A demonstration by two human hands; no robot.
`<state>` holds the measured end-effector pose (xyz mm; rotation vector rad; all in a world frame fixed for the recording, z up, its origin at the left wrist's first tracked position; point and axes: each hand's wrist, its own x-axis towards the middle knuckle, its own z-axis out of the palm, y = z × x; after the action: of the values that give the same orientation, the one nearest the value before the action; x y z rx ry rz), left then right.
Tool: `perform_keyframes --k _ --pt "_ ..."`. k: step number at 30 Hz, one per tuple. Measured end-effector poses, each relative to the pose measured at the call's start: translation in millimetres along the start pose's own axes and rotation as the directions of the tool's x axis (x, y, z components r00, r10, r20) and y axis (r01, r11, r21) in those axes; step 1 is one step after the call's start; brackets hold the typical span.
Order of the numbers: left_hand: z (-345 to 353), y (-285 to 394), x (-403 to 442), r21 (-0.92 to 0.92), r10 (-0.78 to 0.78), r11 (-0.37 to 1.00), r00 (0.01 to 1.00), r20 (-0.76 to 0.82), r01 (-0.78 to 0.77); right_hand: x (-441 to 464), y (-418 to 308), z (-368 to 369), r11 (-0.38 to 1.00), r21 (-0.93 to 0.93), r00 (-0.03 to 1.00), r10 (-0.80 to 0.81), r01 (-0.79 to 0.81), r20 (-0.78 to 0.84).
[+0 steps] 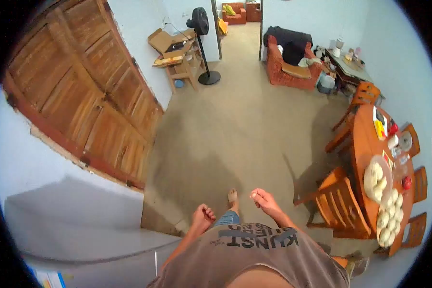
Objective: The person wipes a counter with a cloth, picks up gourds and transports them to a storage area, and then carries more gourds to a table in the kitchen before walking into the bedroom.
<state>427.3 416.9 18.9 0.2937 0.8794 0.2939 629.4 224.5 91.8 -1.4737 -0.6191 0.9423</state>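
My left hand (204,217) is in front of my body, its fingers curled into a loose fist with nothing visible in it. To its right, my right hand (264,199) is also curled, thumb against the fingers, and no object shows in it. Neither hand touches anything. Between them, one foot (233,196) is on the floor below. The nearest furniture to my right hand is a wooden chair (340,204) beside the dining table (367,144). On that table are a bowl of pale dough pieces (378,180) and several pale rounded pieces (390,218) laid in rows.
Wooden double doors (89,96) stand at the left. Farther off are a black standing fan (209,78), a wooden stand (180,74) with an open box, a red armchair (293,67) and a cluttered side table (353,69). A doorway opens onto another room with a red sofa (234,18).
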Motion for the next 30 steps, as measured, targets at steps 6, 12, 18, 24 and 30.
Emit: perform_keyframes --k 6,12,18,24,30 --pt "144 91 148 -0.013 0.028 1.0 0.99 0.141 -0.026 144 -24 -63 0.969 0.191 0.986 0.164 -0.159 -0.011" --pt "293 149 245 0.227 -0.117 0.972 0.963 0.244 0.06 253 -65 -131 0.954 0.29 0.959 0.143 -0.069 -0.243" --pt "401 186 361 0.364 -0.221 0.927 0.92 0.325 0.093 384 -66 -226 0.965 0.255 0.942 0.144 -0.066 -0.302" --pt "487 254 480 0.278 -0.25 0.943 0.941 0.229 0.183 540 -96 -325 0.964 0.245 0.933 0.176 -0.1 -0.313" --pt "605 323 574 0.266 -0.06 0.964 0.968 0.242 -0.007 715 -170 -389 0.971 0.219 0.957 0.148 -0.093 -0.248"
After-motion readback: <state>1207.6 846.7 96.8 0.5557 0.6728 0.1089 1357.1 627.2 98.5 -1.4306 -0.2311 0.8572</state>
